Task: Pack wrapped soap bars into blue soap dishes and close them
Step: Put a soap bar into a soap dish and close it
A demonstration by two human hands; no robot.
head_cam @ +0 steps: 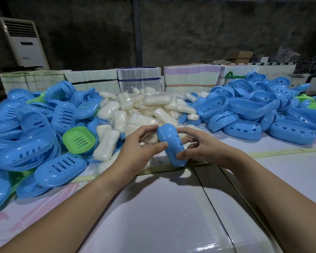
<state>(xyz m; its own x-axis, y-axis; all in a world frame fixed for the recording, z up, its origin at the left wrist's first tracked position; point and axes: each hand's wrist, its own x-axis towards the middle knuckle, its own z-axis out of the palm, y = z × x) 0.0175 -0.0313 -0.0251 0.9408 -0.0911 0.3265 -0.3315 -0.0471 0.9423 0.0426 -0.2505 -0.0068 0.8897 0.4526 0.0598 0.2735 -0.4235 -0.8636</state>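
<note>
Left hand (139, 148): my thumb and fingers curl round the near-left edge of the blue soap dish (171, 145), pinching the seam.
Right hand (199, 146): my fingers wrap the opposite side, thumb at the lower end.
Dish position: between both palms, tilted on edge, its lower end touching the table (162, 207).
Reason for hold: opposed pressure from both sides likely seats the two halves together.
Dish contents: cannot tell; the shell looks shut and hides its inside.
Wrapped soap bars (153, 105): heaped just beyond my grip.
Slotted halves (60, 167): piled left of my grip, empty.
Heart-holed halves (292, 133): piled right of my grip.
Green dish (78, 140): left, empty.
</note>
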